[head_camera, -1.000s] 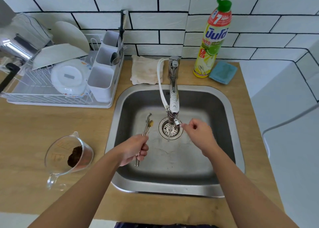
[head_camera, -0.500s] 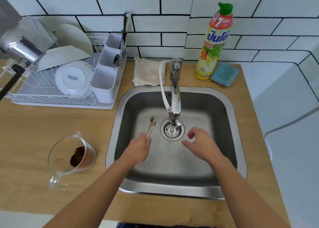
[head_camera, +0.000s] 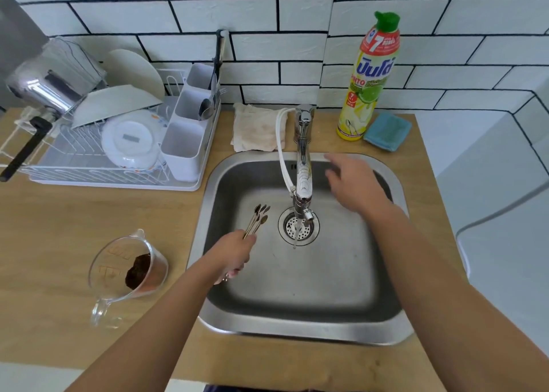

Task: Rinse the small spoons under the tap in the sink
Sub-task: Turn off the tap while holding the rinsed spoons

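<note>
While left hand point(head_camera: 234, 252) grips small spoons point(head_camera: 258, 219), bowls at 9 o'clock of tap point(head_camera: 303, 181), outside thin stream; right hand point(head_camera: 353, 184) spread, empty. Risk: spoons slip into sink point(head_camera: 297, 326).

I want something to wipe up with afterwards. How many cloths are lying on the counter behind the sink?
2. A stained beige cloth lies left of the tap, and a folded blue cloth lies right of the dish soap bottle. More may lie out of view.
</note>
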Demonstrator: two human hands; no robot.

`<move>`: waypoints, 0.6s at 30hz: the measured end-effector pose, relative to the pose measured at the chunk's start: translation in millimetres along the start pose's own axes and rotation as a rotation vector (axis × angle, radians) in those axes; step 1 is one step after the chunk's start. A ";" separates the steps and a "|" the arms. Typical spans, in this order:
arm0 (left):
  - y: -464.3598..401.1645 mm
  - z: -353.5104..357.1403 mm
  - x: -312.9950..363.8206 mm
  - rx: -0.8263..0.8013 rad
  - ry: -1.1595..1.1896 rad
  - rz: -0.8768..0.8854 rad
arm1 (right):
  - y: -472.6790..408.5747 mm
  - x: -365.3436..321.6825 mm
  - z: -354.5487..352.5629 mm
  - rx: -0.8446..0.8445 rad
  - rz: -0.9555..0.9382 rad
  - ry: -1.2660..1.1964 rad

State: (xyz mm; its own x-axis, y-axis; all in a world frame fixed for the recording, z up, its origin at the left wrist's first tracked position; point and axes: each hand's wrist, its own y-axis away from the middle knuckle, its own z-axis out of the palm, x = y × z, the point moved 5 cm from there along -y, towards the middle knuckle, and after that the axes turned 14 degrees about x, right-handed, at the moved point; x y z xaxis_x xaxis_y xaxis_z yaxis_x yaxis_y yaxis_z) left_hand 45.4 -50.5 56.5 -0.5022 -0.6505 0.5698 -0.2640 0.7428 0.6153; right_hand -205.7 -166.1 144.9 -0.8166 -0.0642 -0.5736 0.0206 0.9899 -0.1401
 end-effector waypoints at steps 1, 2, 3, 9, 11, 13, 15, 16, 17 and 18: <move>1.8 -0.4 2.4 0.001 0.026 -0.001 | -19.2 -15.2 -6.5 0.027 -0.063 0.015; 4.2 -0.9 4.6 0.001 0.046 0.001 | -35.5 -29.9 -9.0 0.021 -0.131 0.046; 6.6 -0.8 6.3 -0.003 0.062 0.004 | -49.6 -42.1 -8.3 -0.012 -0.186 0.090; 13.8 -0.1 5.4 -0.039 0.088 0.004 | -70.3 -59.2 10.2 -0.103 -0.347 0.280; 14.7 -1.4 4.2 -0.032 0.091 -0.010 | -66.3 -53.4 14.9 -0.111 -0.355 0.290; 15.1 -1.2 3.6 -0.020 0.095 -0.017 | -64.1 -49.5 17.8 -0.132 -0.363 0.300; 15.0 -1.1 4.1 0.000 0.117 -0.016 | -63.9 -49.0 16.7 -0.158 -0.340 0.299; 15.1 -1.3 4.6 0.013 0.134 -0.020 | -62.0 -49.5 15.5 -0.162 -0.322 0.278; 15.2 -1.6 4.5 0.023 0.150 -0.029 | -57.7 -49.2 13.1 -0.154 -0.297 0.214; 15.6 -1.7 3.8 0.028 0.166 -0.041 | -51.1 -45.7 9.6 -0.122 -0.249 0.104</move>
State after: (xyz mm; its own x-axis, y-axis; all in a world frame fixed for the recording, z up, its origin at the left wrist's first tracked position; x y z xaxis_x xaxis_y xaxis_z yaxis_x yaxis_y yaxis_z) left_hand 40.7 -41.7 69.2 -0.3482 -0.6958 0.6282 -0.3054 0.7177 0.6258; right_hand -163.8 -214.9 170.5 -0.8430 -0.2998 -0.4466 -0.2519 0.9536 -0.1647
